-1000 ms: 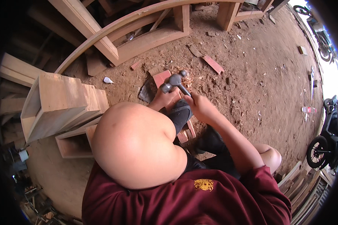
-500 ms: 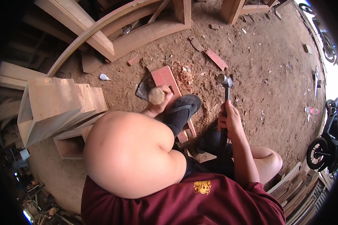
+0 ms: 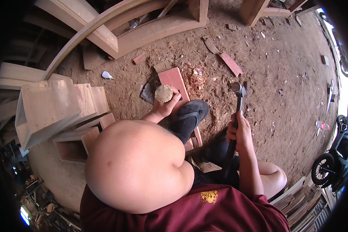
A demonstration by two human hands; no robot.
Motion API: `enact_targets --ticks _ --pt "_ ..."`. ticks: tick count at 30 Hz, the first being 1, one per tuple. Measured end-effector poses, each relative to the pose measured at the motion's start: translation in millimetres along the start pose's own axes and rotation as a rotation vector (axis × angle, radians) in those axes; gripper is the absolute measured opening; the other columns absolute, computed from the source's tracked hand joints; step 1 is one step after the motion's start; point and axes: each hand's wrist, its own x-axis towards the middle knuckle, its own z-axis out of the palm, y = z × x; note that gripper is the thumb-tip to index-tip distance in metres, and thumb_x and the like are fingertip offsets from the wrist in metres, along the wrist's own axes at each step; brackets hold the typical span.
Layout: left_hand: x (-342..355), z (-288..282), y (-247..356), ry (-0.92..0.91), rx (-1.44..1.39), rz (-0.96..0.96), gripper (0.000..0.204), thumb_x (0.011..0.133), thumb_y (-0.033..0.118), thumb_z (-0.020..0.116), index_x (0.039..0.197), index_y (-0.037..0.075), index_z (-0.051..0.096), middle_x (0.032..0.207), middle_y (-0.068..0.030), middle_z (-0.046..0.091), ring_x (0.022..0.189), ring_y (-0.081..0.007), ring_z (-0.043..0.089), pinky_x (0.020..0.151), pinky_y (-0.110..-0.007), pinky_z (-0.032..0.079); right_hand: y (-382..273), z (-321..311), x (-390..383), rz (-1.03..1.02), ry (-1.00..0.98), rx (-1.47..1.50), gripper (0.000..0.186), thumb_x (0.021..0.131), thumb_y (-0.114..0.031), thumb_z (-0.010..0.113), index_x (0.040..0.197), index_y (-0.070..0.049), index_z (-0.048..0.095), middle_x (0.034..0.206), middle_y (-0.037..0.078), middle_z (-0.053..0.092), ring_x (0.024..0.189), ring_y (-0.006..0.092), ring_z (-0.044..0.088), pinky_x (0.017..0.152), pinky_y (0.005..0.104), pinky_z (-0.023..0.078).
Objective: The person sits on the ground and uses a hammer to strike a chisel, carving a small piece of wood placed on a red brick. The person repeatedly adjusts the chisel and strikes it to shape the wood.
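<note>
My left hand (image 3: 167,107) is closed round a chisel (image 3: 163,93); only its round, pale wooden butt faces up, and its blade is hidden below. The hand is over a reddish wooden board (image 3: 172,78) on the ground, beside a small slot cut in it. My foot in a dark sandal (image 3: 193,112) lies across the board. To the right, my right hand (image 3: 240,133) grips a hammer (image 3: 239,101) by its dark handle. The hammer's metal head is raised, apart from both the chisel and the board.
Wood shavings (image 3: 195,77) lie beyond the board, near a loose reddish strip (image 3: 231,64). A curved wooden frame (image 3: 158,33) stands at the far side. Wooden boxes (image 3: 46,104) stack up on the left. A small white bottle (image 3: 107,75) lies on the dirt; a motorbike (image 3: 332,158) stands right.
The view has shifted slightly. The chisel's butt, blurred before, is now sharp and sits a little farther from me over the board. The hammer is still raised, at nearly the same place.
</note>
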Motion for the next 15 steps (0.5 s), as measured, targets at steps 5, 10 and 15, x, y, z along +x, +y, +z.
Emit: enact_targets --ticks 5,10,15 --pt "4.5 2.6 0.4 -0.036 0.105 0.067 0.013 0.087 0.014 0.059 0.079 0.004 0.057 0.075 -0.0099 0.059 0.069 -0.0255 0.058 0.065 -0.036 0.044 0.8 4.1 0.4 -0.002 -0.015 -0.003 0.039 0.101 -0.046 0.035 0.081 -0.014 0.044 0.053 -0.006 0.033 0.039 0.0071 0.032 0.036 0.0271 0.037" --pt "10.7 -1.3 -4.9 0.083 -0.031 0.024 0.013 0.088 0.013 0.059 0.080 0.005 0.054 0.072 -0.0071 0.057 0.064 -0.0216 0.057 0.061 -0.037 0.044 -0.3 6.3 -5.0 -0.015 -0.038 0.019 0.038 0.101 -0.046 0.036 0.081 -0.014 0.043 0.053 -0.005 0.032 0.039 0.0066 0.032 0.036 0.0265 0.036" --pt "5.5 -3.0 -7.5 0.059 -0.008 0.020 0.012 0.087 0.013 0.061 0.080 0.004 0.058 0.075 -0.0070 0.060 0.065 -0.0207 0.058 0.063 -0.035 0.046 0.0 4.6 -8.3 -0.028 -0.025 0.011 0.039 0.101 -0.047 0.035 0.082 -0.013 0.043 0.052 -0.006 0.032 0.038 0.0066 0.031 0.036 0.0264 0.037"
